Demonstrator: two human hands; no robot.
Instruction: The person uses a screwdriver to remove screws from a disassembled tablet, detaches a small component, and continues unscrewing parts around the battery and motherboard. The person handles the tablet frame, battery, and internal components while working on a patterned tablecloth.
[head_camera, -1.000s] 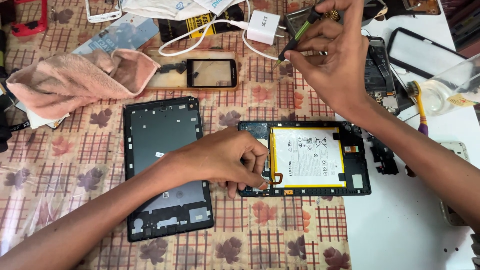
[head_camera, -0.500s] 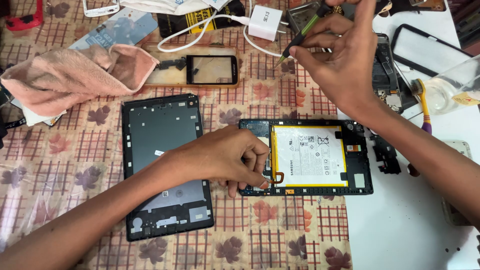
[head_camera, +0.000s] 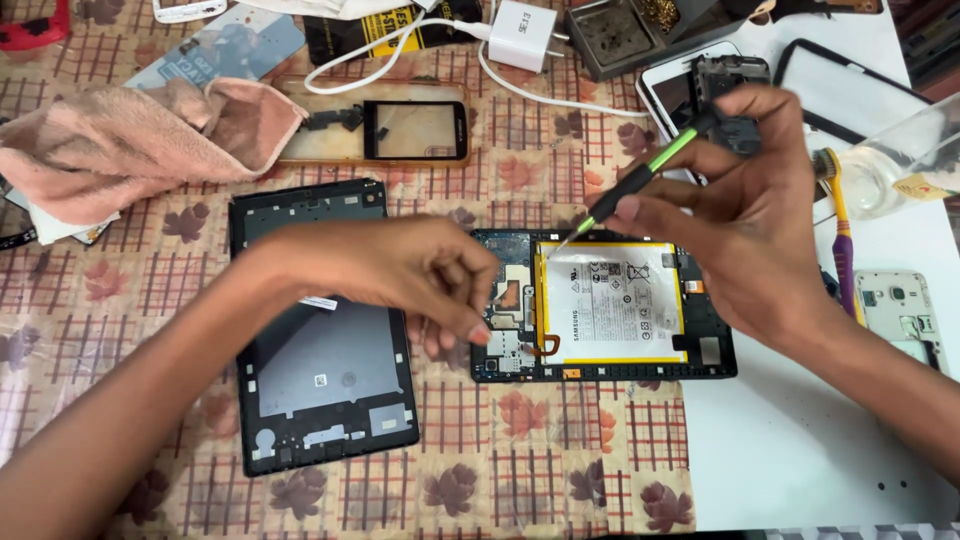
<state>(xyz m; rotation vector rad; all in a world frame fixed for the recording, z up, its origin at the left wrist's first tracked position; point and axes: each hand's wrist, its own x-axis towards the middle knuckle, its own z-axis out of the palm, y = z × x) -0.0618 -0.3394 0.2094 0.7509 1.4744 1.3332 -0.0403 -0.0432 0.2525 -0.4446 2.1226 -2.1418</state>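
The left hand (head_camera: 420, 275), fingers loosely curled and holding nothing, hovers over the opened tablet (head_camera: 603, 305), a flat black rectangle mid-worktop. The right hand (head_camera: 745, 225) pinches a slim green-and-black screwdriver (head_camera: 640, 180), tip at the tablet's far edge.

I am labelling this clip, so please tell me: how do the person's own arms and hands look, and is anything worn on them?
Both hands, left and right, are bare: no gloves, rings or watch visible. Both forearms are bare as far as the picture shows; no sleeve is in view.
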